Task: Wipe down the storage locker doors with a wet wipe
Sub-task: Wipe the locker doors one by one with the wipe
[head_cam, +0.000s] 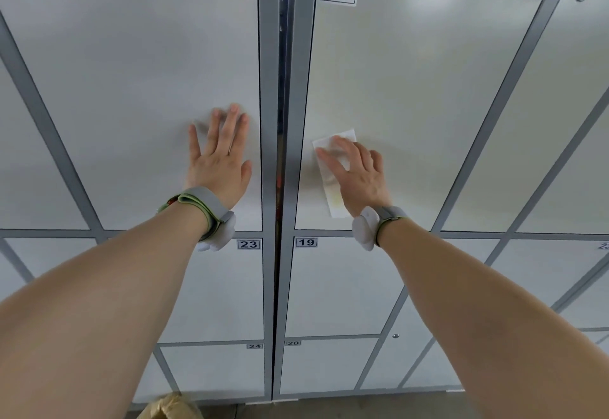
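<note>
The right hand [357, 174] lies flat, fingers loosely extended, pressing the wet wipe [334, 201] against locker door 18 [428, 89]; the wipe lies under its fingers and palm, trailing toward the wrist. The left hand [219, 161], fingers spread, rests flat on door 22 [131, 72]

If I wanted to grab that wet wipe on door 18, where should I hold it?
Probably the lower end of the wet wipe, pinched from below. It lies flat on door 18, and the right hand covers its middle, so that free end sticks out.
</note>
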The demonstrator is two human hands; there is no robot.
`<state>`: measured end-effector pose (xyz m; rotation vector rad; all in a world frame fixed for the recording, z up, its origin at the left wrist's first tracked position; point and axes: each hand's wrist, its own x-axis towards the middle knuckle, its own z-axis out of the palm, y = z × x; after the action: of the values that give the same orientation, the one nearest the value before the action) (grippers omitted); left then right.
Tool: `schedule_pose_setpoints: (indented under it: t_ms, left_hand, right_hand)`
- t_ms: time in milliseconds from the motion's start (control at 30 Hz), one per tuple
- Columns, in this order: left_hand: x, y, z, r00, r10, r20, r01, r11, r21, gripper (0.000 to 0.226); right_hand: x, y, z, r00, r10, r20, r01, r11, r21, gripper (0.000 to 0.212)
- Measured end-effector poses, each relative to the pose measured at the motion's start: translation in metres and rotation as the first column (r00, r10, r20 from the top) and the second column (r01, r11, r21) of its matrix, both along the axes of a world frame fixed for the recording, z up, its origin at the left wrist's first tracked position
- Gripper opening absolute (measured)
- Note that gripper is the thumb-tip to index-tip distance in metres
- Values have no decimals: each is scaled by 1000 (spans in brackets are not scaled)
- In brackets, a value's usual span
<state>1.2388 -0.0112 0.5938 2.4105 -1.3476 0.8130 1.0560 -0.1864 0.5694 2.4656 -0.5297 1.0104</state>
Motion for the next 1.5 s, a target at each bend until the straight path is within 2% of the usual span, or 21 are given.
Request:
schedule_pose_setpoints:
  t_ms: [233, 367, 567, 667, 833, 1067, 1267, 1367, 1500]
  left_hand:
    - [-3, -5, -4, 1000, 10, -10, -11, 1000, -27, 73]
    - [-7, -8, -5, 999, 12, -41, -13, 999, -34, 73]
    - [-8, -6, -9, 999, 15, -37, -16, 1000, -19, 73]
    - [-6, -3, -12, 999, 6, -34, -6, 1000, 0, 72]
    - [-6, -3, -16, 999, 1, -45, -1, 1000, 3, 73]
    - [-5, -3, -18, 999, 3, -38, -2, 1000, 3, 74]
    - [-2, -3, -18, 1000, 2, -25, -1, 1000, 22, 73]
    - [-2, -4, -20, 1000, 1, -23, -1, 1000, 18, 74]
    - [-1, -5, -22, 1000, 12, -10, -12, 1000, 16, 74]
  right_hand:
    - [-2, -3, -8, 1000, 16, -5, -16, 999, 29, 82]
    - [2, -4, -13, 999, 28, 17, -28, 999, -16, 77]
    - [18, -2, -9, 988, 43, 150, -31, 996, -81, 72]
    - [18, -1, -20, 987, 46, 152, -28, 992, -121, 72]
    - [19, 3, -24, 999, -48, 2, 47, 983, -177, 85]
    - [38, 7, 8, 994, -55, 93, 67, 990, -127, 94]
    - [31, 8, -17, 998, 33, 49, -26, 991, -135, 75]
    - [29, 5, -16, 986, 125, 112, -110, 984, -137, 65]
    - [32, 5, 0, 976, 183, 120, -177, 982, -60, 58]
